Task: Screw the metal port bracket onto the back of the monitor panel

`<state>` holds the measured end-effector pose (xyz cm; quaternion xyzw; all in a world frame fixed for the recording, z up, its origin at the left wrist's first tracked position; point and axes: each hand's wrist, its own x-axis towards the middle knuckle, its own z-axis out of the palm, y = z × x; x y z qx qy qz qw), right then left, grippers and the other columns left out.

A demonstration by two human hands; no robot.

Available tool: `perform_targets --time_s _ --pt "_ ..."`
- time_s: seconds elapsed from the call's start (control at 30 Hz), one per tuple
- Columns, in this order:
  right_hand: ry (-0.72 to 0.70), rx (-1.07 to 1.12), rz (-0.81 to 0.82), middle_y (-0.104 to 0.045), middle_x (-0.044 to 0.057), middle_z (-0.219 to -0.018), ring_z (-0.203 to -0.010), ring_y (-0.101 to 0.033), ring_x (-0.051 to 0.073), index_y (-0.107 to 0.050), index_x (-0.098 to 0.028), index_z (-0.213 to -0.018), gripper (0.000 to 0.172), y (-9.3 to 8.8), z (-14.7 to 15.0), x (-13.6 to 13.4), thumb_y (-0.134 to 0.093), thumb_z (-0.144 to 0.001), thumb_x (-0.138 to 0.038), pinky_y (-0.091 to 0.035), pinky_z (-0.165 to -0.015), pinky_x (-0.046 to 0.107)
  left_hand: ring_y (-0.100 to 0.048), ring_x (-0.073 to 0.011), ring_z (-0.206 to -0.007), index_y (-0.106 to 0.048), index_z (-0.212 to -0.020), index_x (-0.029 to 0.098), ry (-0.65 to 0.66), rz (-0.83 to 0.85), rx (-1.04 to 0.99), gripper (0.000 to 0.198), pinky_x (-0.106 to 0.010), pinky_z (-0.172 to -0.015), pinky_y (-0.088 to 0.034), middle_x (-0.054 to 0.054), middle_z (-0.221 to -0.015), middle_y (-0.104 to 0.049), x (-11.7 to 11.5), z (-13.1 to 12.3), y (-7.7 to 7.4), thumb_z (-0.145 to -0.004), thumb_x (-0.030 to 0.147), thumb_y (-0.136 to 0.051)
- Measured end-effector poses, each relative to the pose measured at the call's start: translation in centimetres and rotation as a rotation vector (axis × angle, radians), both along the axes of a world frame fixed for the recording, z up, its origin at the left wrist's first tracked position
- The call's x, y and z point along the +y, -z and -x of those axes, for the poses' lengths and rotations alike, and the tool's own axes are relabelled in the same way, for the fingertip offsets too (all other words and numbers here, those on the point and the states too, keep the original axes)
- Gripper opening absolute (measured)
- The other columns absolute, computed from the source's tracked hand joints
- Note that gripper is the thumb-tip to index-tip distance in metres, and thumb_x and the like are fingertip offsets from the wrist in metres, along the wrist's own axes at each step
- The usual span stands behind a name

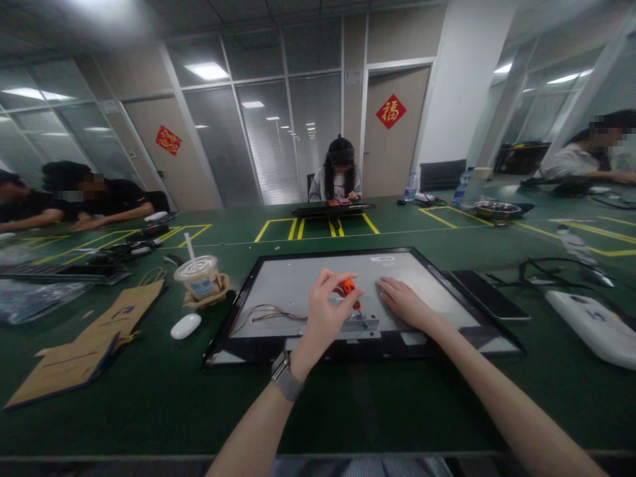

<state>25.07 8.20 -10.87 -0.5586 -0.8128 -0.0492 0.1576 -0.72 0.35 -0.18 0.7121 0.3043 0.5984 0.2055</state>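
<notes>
Between the thumb and fingers of my left hand point(325, 301) is a short screwdriver with an orange and black handle point(349, 287). Its shaft slants down to a metal bracket point(370, 324) along the near side of a monitor panel point(285, 278). Whether the tip sits in a screw is too small to tell. My right hand point(403, 301) rests flat on the grey back of the panel, fingers stretched out, right of the screwdriver. The panel lies face down, with a black frame round it. Thin cables point(271, 313) run across it left of my left hand.
Left of the panel are a lidded drink cup point(201, 278) in a cardboard holder, a white oval case point(185, 326) and a brown paper bag point(106, 324). On its right lie a black phone point(489, 295) and a white device point(593, 324) with cables. Other people sit around the table.
</notes>
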Motion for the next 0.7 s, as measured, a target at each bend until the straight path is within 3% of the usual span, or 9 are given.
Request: perform_targets --time_s 0.1,0.23,0.33,0.57,0.7 --pt "0.001 -0.01 -0.007 -0.057 0.017 -0.148 -0.135 -0.055 0.031 -0.059 -0.017 -0.139 0.045 0.06 -0.04 0.0 -0.04 -0.1 -0.028 -0.044 -0.112 0.049 -0.061 -0.0132 -0.08 -0.073 -0.105 0.021 -0.02 -0.009 0.013 0.017 -0.027 -0.077 -0.056 -0.001 -0.091 -0.057 -0.14 0.09 -0.07 -0.09 0.027 -0.07" --pt "-0.003 -0.012 -0.012 -0.057 0.018 -0.148 -0.135 -0.055 0.031 -0.059 -0.016 -0.139 0.045 0.02 -0.11 -0.03 -0.04 -0.1 -0.028 -0.045 -0.112 0.049 -0.063 -0.016 -0.096 -0.068 -0.121 0.02 0.046 -0.006 0.028 0.028 -0.029 -0.084 -0.056 -0.007 -0.107 -0.061 -0.46 0.06 -0.09 -0.099 0.02 -0.051" --pt "0.002 -0.008 -0.004 -0.056 0.019 -0.148 -0.135 -0.054 0.031 -0.059 -0.016 -0.14 0.045 -0.05 -0.14 -0.03 -0.04 -0.101 -0.029 -0.044 -0.112 0.049 -0.063 -0.015 -0.091 -0.065 -0.126 0.021 0.047 -0.006 -0.009 0.031 -0.028 -0.083 -0.055 -0.005 -0.102 -0.063 -0.41 -0.12 0.13 -0.097 0.018 -0.054" --pt "-0.002 -0.028 0.003 -0.057 0.017 -0.147 -0.136 -0.054 0.03 -0.058 -0.016 -0.14 0.046 -0.24 -0.21 -0.06 -0.037 -0.101 -0.029 -0.044 -0.112 0.048 -0.059 -0.0132 -0.077 -0.073 -0.095 0.02 -0.027 -0.043 -0.026 0.01 -0.028 -0.076 -0.053 0.0 -0.085 -0.057 -0.23 -0.18 0.05 -0.089 0.028 -0.072" --pt "-0.006 -0.022 0.006 -0.058 0.018 -0.147 -0.136 -0.054 0.031 -0.059 -0.017 -0.139 0.046 -0.38 -0.09 -0.15 -0.037 -0.101 -0.029 -0.044 -0.112 0.049 -0.061 -0.0153 -0.086 -0.073 -0.105 0.02 0.004 -0.016 0.005 0.017 -0.031 -0.083 -0.055 -0.004 -0.096 -0.058 -0.76 -0.01 -0.29 -0.095 0.028 -0.062"
